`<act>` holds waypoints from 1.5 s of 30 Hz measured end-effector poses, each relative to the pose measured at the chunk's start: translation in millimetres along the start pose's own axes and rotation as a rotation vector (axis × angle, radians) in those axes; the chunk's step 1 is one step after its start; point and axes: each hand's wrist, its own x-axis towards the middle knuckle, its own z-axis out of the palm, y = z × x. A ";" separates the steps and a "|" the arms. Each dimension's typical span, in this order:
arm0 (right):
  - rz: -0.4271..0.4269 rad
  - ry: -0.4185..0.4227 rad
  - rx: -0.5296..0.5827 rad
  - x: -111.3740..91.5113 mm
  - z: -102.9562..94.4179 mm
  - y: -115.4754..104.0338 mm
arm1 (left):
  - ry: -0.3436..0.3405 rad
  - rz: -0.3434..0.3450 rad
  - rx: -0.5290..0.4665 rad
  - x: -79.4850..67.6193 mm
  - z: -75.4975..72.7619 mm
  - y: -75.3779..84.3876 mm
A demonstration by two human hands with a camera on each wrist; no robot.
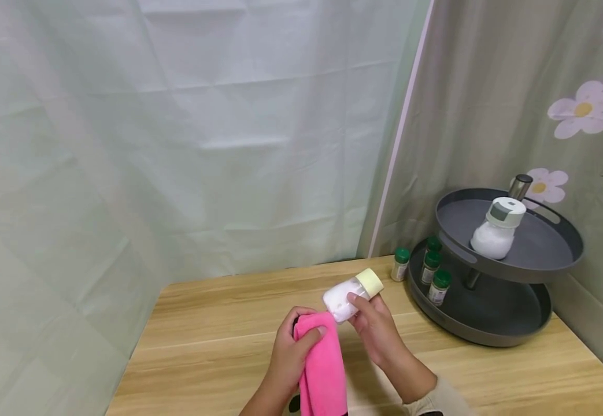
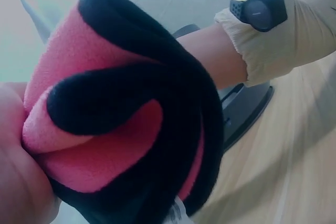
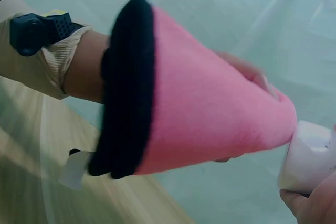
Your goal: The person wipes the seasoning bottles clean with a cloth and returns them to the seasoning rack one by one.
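In the head view my left hand [image 1: 292,351] grips a folded pink cloth [image 1: 326,364] with black edging, thumb lying over its front. My right hand [image 1: 376,329] holds a clear jar [image 1: 344,297] of white contents, tilted, with its pale yellow lid [image 1: 370,282] pointing up and right. The cloth's top end meets the jar's base. From the right wrist view, the pink cloth [image 3: 220,103] spreads from the left hand's fingers, its tip at the jar [image 3: 310,156]. The left wrist view shows the cloth's black-edged folds [image 2: 105,103] hanging loose.
A grey two-tier round tray [image 1: 488,341] stands at the right of the wooden table [image 1: 213,346]. Its upper tier bears a white jar [image 1: 496,231]; several green-capped spice bottles [image 1: 439,289] sit on the lower. Another spice bottle [image 1: 399,266] stands beside it. Curtains [image 1: 259,144] hang behind.
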 end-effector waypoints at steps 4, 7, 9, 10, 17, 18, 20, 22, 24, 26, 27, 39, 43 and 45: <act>0.022 -0.014 0.001 -0.9 1.7 2.6 | 0.057 -0.004 -0.041 2.8 -5.3 2.7; 0.025 -0.032 0.000 -4.4 4.4 1.6 | 0.091 -0.006 -0.063 6.1 -9.6 3.6; 0.019 -0.046 -0.005 -7.3 6.4 -0.1 | 0.097 -0.006 -0.070 7.8 -11.8 4.1; 0.016 -0.051 -0.005 -8.8 7.4 -1.3 | 0.099 -0.005 -0.071 8.5 -12.5 4.1; -0.019 -0.076 0.019 -12.9 9.3 -9.0 | 0.001 -0.030 -0.025 7.0 -7.5 -0.5; -0.023 -0.074 0.022 -12.5 8.9 -9.5 | -0.022 -0.032 -0.016 6.1 -6.0 -1.4; -0.029 -0.068 0.028 -10.8 7.4 -9.1 | -0.066 -0.032 0.003 4.2 -3.2 -2.0; -0.028 -0.058 0.033 -8.7 5.8 -7.9 | -0.095 -0.024 0.005 2.8 -1.5 -1.3; -0.022 -0.051 0.034 -6.9 4.2 -6.0 | -0.104 -0.020 0.001 1.4 -1.0 0.4; -0.010 -0.049 0.036 -5.8 3.1 -3.9 | -0.094 -0.010 -0.006 0.2 -1.3 2.0; -0.003 -0.049 0.035 -5.4 2.8 -2.8 | -0.084 -0.002 -0.007 -0.3 -1.8 2.6; 0.009 -0.069 0.055 -9.7 6.8 0.9 | 0.011 -0.014 -0.079 7.3 -6.8 -4.2; -0.012 -0.074 0.036 -8.7 5.9 -1.6 | -0.020 -0.027 -0.036 7.4 -4.5 -5.5; -0.016 -0.071 0.023 -7.8 5.3 -3.6 | -0.032 -0.024 -0.019 6.9 -4.0 -5.1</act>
